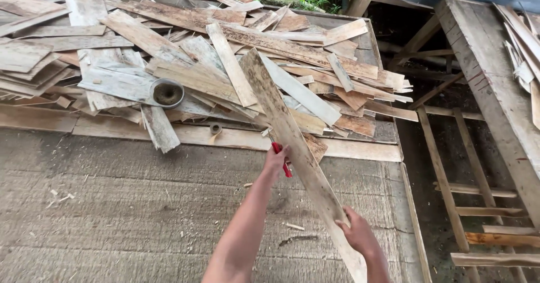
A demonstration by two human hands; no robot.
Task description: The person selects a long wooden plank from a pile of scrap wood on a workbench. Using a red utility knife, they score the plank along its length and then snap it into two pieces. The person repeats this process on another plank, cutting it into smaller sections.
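Wooden plank (292, 142) gripped by right hand (356, 232); left hand (277, 160) clutching red-handled tool (283, 162), mid-trim; needing steady pull next.

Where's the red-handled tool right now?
The red-handled tool is in the left hand, centre of the head view, pressed against the left edge of the long wooden strip that the right hand grips lower down.
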